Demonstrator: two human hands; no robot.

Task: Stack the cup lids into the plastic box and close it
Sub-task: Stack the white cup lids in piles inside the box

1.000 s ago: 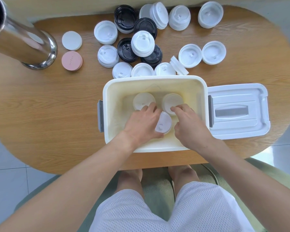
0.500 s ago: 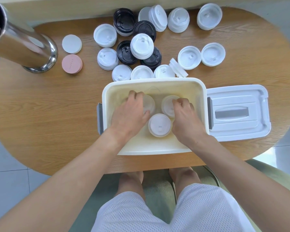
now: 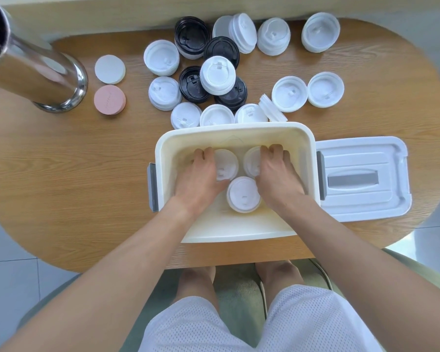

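- Cup lids: three white stacks inside plastic box (image 3: pixel 239 232), open, on table (image 3: pixel 61 174) at near edge, straight in front of person.
- Far-left stack (image 3: pixel 226 165) under left hand (image 3: pixel 201 179); fingers (image 3: pixel 203 153) curled over its far left side, thumb at near side, gripping it.
- Far-right stack (image 3: pixel 250 161) under right hand (image 3: pixel 277 176); fingers (image 3: pixel 274 151) curled over its far right side, thumb at near edge, gripping it.
- Near stack (image 3: pixel 244 194) between both hands, touched by neither as far as visible, just beside the two far stacks.
- Box lid (image 3: pixel 363 179) flat on table, touching box's right side, grey handle up.
- Grey latches on box's left (image 3: pixel 153 186) and right (image 3: pixel 320 179) ends.
- Loose lids (image 3: pixel 217 74) beyond box, white and black, many overlapping; three white ones right against far box wall.
- Two white lids (image 3: pixel 308 91) side by side right of that heap.
- White disc (image 3: pixel 109 69) and pink disc (image 3: pixel 109 99) left of heap, next to steel cylinder (image 3: pixel 38 77) at far left.
- Person seated, white mesh shorts (image 3: pixel 239 326), knees under table edge.
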